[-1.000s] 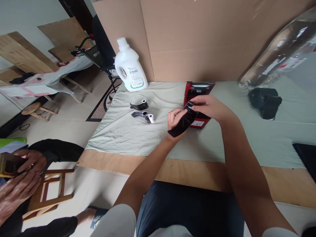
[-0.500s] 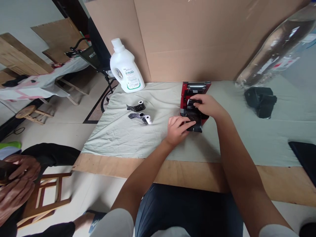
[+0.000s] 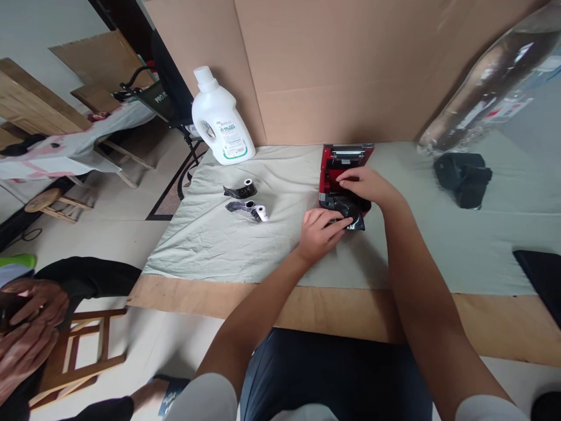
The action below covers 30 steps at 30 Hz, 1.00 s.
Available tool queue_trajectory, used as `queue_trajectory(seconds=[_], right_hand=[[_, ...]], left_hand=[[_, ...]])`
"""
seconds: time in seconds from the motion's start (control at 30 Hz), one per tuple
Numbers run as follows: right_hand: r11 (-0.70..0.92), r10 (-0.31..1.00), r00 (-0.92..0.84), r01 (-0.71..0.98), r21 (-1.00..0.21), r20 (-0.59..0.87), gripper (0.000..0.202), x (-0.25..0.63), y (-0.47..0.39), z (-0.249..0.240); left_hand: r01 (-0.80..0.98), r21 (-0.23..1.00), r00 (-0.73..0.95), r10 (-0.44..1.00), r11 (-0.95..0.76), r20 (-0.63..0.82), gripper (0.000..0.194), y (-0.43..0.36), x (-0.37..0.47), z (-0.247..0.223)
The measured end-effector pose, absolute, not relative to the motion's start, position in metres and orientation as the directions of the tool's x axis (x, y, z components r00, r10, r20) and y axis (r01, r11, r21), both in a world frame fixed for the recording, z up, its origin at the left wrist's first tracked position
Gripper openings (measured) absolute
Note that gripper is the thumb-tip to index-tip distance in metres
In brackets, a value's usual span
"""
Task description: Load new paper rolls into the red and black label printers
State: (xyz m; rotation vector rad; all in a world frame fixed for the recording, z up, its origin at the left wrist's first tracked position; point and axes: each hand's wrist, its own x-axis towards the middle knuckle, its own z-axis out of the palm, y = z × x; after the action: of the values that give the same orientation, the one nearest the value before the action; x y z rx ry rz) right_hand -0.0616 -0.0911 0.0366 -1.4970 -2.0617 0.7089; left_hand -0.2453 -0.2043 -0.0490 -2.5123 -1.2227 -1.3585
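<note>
A red and black device (image 3: 325, 175), like a small label printer with its inside exposed, lies near the cardboard. Black ribbon film (image 3: 358, 222) is bunched over its near end. My left hand (image 3: 319, 234) grips this film from the left, index finger stretched across it, thumb hidden. Over the device's red inside is my right hand (image 3: 366, 186), thumb and finger slightly apart with nothing visible between them. Left on the cloth are a black film roll with a white core (image 3: 246, 189) and a loose strip of dark film (image 3: 239, 206) beside a white core (image 3: 262, 213).
A white detergent bottle (image 3: 222, 120) stands at the back left, before a tall cardboard panel (image 3: 333, 70). To the right are a black object (image 3: 464, 178), a plastic-wrapped item (image 3: 486, 76) and a dark flat item (image 3: 541, 280). Another person's hands (image 3: 35, 321) show at far left.
My right fingers have come off the film roll and now hover over the red inside. The film, flat before, is now bunched under my left hand.
</note>
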Motion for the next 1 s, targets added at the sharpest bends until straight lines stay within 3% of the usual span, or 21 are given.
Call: queue_trajectory(seconds=[0.1,0.2,0.3,0.43,0.6,0.83,1.0], right_hand=[[0.169,0.984,-0.152,0.641,-0.749,0.092,0.024,-0.048,-0.087,0.04],[0.139,0.965,0.098,0.592,-0.794,0.242,0.033,-0.04,-0.077,0.034],[0.17,0.931,0.197,0.51,-0.843,0.307,0.047,-0.042,-0.069,0.026],[0.136,0.946,0.215,0.411,-0.902,0.241,0.057,-0.053,-0.071,0.023],[0.142,0.932,0.27,0.339,-0.93,0.241,0.047,-0.057,-0.087,0.02],[0.124,0.982,0.131,0.101,-0.987,0.136,0.078,-0.052,-0.115,-0.025],[0.197,0.979,0.02,0.189,-0.962,0.204,0.079,-0.055,-0.12,-0.034]], left_hand=[[0.66,0.316,0.285,0.616,-0.682,0.734,0.027,-0.204,-0.246,-0.048],[0.66,0.309,0.269,0.599,-0.685,0.754,0.027,-0.204,-0.247,-0.049],[0.659,0.32,0.261,0.606,-0.68,0.751,0.031,-0.204,-0.247,-0.05],[0.656,0.327,0.245,0.602,-0.68,0.76,0.032,-0.204,-0.248,-0.05],[0.649,0.309,0.278,0.595,-0.695,0.754,0.03,-0.206,-0.251,-0.044],[0.66,0.262,0.272,0.549,-0.704,0.79,0.028,-0.206,-0.251,-0.039],[0.699,0.343,0.193,0.627,-0.627,0.754,0.035,-0.2,-0.254,-0.039]])
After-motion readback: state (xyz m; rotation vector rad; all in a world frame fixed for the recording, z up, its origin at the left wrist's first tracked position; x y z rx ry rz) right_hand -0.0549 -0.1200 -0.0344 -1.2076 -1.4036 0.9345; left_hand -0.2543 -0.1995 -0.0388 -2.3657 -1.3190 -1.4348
